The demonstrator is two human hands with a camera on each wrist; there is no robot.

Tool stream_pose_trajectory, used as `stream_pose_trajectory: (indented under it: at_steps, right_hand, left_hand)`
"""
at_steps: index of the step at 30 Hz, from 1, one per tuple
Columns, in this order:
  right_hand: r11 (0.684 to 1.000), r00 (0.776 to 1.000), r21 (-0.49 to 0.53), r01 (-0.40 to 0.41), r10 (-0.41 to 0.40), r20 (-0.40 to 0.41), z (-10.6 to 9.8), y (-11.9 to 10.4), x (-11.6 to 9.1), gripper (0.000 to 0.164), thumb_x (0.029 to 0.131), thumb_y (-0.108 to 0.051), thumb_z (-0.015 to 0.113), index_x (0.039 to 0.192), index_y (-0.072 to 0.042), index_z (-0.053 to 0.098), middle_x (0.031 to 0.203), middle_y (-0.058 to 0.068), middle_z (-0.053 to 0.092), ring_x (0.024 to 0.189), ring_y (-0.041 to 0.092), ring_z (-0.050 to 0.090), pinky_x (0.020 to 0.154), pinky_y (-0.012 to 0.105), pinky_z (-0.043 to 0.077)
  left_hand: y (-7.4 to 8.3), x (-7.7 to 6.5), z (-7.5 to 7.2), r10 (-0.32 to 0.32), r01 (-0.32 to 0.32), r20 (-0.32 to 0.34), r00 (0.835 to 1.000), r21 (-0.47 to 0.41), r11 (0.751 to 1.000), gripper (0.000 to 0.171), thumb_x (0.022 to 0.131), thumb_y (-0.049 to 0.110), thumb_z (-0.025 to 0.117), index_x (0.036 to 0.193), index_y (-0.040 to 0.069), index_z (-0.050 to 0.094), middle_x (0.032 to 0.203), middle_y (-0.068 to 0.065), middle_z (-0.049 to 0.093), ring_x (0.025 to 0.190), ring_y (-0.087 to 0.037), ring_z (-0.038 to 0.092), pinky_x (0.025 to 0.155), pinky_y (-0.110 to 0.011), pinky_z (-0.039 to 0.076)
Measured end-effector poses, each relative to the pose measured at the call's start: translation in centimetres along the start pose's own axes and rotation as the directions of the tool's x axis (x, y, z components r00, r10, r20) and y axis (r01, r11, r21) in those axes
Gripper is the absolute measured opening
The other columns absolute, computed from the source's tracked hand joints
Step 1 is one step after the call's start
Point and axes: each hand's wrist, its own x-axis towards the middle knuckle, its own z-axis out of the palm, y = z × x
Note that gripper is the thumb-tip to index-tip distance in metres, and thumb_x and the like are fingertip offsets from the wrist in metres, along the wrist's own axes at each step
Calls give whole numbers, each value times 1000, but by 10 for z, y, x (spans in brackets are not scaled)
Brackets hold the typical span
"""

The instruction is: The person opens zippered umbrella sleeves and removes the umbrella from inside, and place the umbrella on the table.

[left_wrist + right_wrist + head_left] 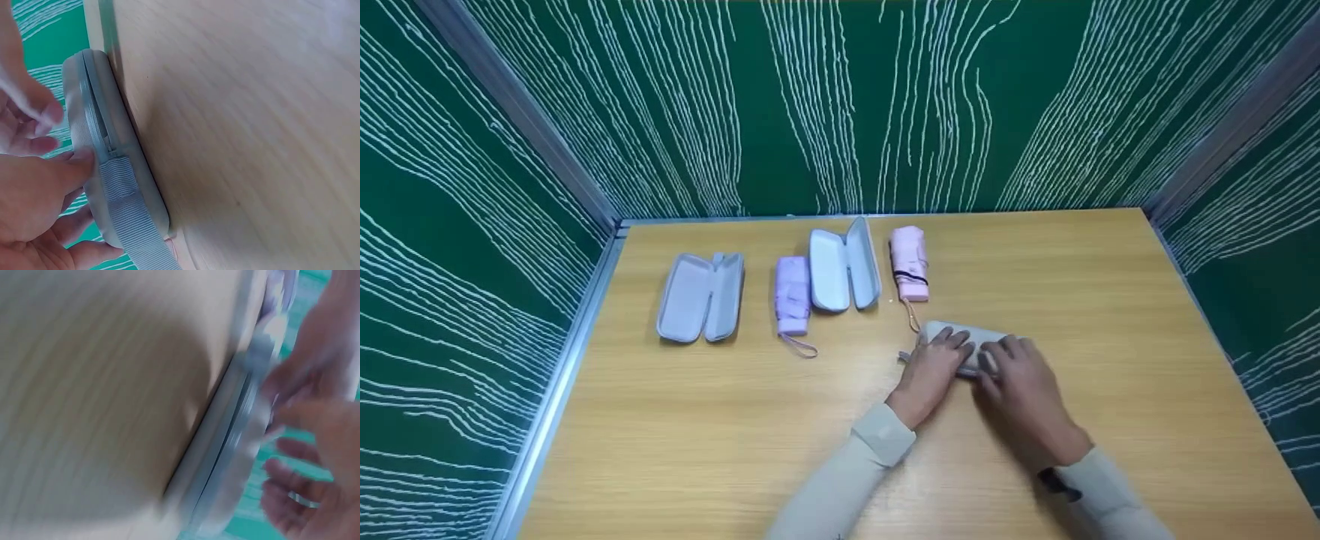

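Observation:
A grey zip case (979, 337) lies on the table in front of me, its two halves folded together. My left hand (936, 369) holds it at the left end, fingers across the top and thumb by the near edge. In the left wrist view, a narrow gap runs along the zip (97, 107), and a ribbed strap (135, 211) hangs from the case. At the case's right part, my right hand (1027, 386) hovers with loosely bent fingers. Blurred in the right wrist view, the right hand's fingers (287, 495) are beside the case with nothing between them.
Left of the hands, two similar zip cases lie open, one light blue (829, 270) and one grey (684, 300). Between them is a folded purple umbrella (792, 294) with a wrist loop. Behind the held case lies a folded pink umbrella (910, 259). Green walls enclose the wooden table (675, 450).

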Motion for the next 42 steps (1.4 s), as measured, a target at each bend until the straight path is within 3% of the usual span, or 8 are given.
stream_pose_trajectory:
  at_steps: [3,6,11,16,25,35,42]
  right_hand:
    - [998,997,7,59,-59,46,-6,22,-3,61,84,-15,87,137,1,63,128,27,60,115,48,58,96,63,49]
    - [996,985,7,93,-93,145,-10,38,-5,74,86,-21,88,151,-6,56,147,27,53,131,49,53,105,69,44]
    - [995,955,51,83,-94,282,-13,52,-6,72,93,-24,83,157,-16,52,160,22,45,143,47,46,112,69,41]
    - [996,940,76,49,-72,334,-15,55,-3,66,97,-20,78,158,-19,52,163,20,42,147,46,42,113,67,41]
    - [992,944,124,-26,-16,328,-12,53,-1,61,98,-13,76,155,-20,56,161,18,45,147,44,43,114,66,41]
    - [993,960,111,-27,-5,280,-10,51,-8,58,97,-12,77,152,-15,59,158,19,47,144,43,46,114,65,41]
    - [994,981,113,17,-38,188,-5,47,-12,55,92,-8,81,145,-10,65,150,25,54,136,46,52,110,65,45]
  left_hand:
    - [0,0,0,2,-2,20,1000,4,1000,43,103,18,56,139,39,68,151,17,59,140,-9,55,107,-38,53]
    - [0,0,-1,1,0,29,1000,-16,1000,44,103,17,57,139,38,68,151,16,59,139,-10,56,108,-39,53]
    - [-1,1,-2,-4,5,31,1000,-49,999,45,102,16,57,141,37,67,152,16,59,140,-10,55,109,-40,52]
    - [-1,1,-1,-5,5,0,1000,-43,999,45,102,16,58,140,37,68,150,16,60,139,-10,56,108,-40,53]
    - [0,-4,3,-18,18,-2,1000,11,1000,46,103,18,54,143,39,65,153,19,56,143,-9,51,112,-40,49]
    - [0,-7,5,4,-4,-78,997,7,1000,42,103,17,56,137,36,70,149,14,62,140,-13,55,113,-37,49]
    - [2,-8,3,12,-7,-85,996,52,999,38,103,18,57,133,35,72,146,14,63,137,-13,57,109,-34,51]
